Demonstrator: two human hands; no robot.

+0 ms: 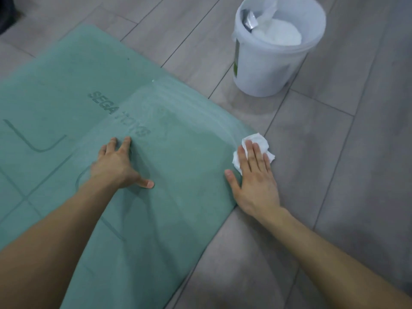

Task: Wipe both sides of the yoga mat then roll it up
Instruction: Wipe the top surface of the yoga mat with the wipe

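The yoga mat point(66, 85) lies flat on the floor point(334, 152), under the spread, straight fingers of the left hand point(116, 166), which grasp nothing. The right hand point(256, 181) presses a wipe point(258, 137) with straight fingers at the mat's edge. The mat seems soft, light and bendable. The edge beside the right fingers looks best to hold.

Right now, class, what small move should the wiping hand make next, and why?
Probably draw the wipe back onto the mat toward the left hand: the right hand presses it at the mat's edge, partly over the floor, and streaky sheen covers only this corner.
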